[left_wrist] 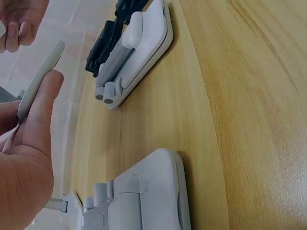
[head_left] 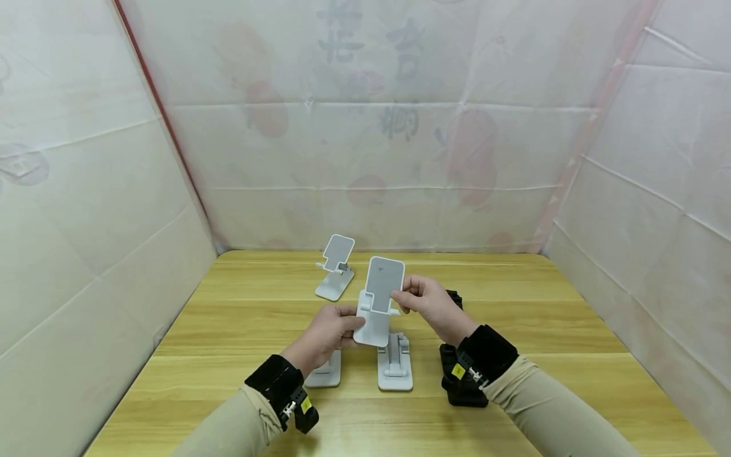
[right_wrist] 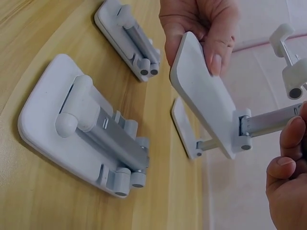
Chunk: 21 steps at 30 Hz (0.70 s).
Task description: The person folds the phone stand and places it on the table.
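Observation:
Both hands hold one white phone stand (head_left: 381, 289) in the air over the wooden table (head_left: 542, 304). My left hand (head_left: 349, 321) grips the stand's flat base, thumb on one face and fingers on the other; the right wrist view shows that base (right_wrist: 206, 103) pinched at its top edge. My right hand (head_left: 403, 298) pinches the side of the upright grey-faced plate. In the left wrist view my left thumb (left_wrist: 41, 115) lies along the thin base edge (left_wrist: 43, 76).
A second white stand (head_left: 337, 270) stands unfolded farther back. Two folded white stands (head_left: 394, 363) (head_left: 325, 376) lie below the hands. A black stand (head_left: 461, 384) lies by my right wrist. White cloth walls close off three sides.

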{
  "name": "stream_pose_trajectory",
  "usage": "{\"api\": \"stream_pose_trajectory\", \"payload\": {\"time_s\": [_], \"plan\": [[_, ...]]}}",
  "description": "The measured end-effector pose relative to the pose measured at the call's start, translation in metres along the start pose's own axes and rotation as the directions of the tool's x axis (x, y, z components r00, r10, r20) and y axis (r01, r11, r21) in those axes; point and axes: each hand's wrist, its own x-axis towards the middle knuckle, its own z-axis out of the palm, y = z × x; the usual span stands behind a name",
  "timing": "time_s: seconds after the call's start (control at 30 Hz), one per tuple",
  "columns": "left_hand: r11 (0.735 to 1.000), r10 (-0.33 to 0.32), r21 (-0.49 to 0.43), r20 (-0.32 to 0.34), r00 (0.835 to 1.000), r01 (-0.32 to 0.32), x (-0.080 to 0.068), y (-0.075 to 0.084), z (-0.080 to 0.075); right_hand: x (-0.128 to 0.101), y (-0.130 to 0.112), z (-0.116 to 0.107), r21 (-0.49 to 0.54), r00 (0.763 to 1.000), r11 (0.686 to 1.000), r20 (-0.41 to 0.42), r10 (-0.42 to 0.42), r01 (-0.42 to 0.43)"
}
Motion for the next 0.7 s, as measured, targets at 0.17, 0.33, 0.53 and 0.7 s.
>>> {"api": "stream_pose_trajectory", "payload": {"time_s": [0.17, 0.33, 0.53, 0.7], "plan": [[1.000, 0.002, 0.004, 0.009, 1.000, -0.002, -0.0004, 0.0002, -0.0008, 0.0005, -0.0003, 0.0018, -0.036, 1.000, 0.999, -0.014, 0.009, -0.010], [1.000, 0.004, -0.009, 0.025, 1.000, -0.004, -0.0011, 0.0011, -0.0007, 0.0003, -0.0002, 0.0037, -0.071, 1.000, 0.997, -0.017, 0.008, -0.009], [1.000, 0.003, 0.007, 0.031, 1.000, -0.003, -0.0018, 0.0025, 0.0004, -0.0005, 0.0018, 0.0040, -0.104, 1.000, 0.995, -0.031, -0.001, -0.002], [1.000, 0.005, 0.002, 0.029, 1.000, -0.005, -0.0022, 0.0026, 0.0014, -0.0002, 0.0040, 0.0038, -0.115, 1.000, 0.993, -0.023, -0.013, 0.010]]}}
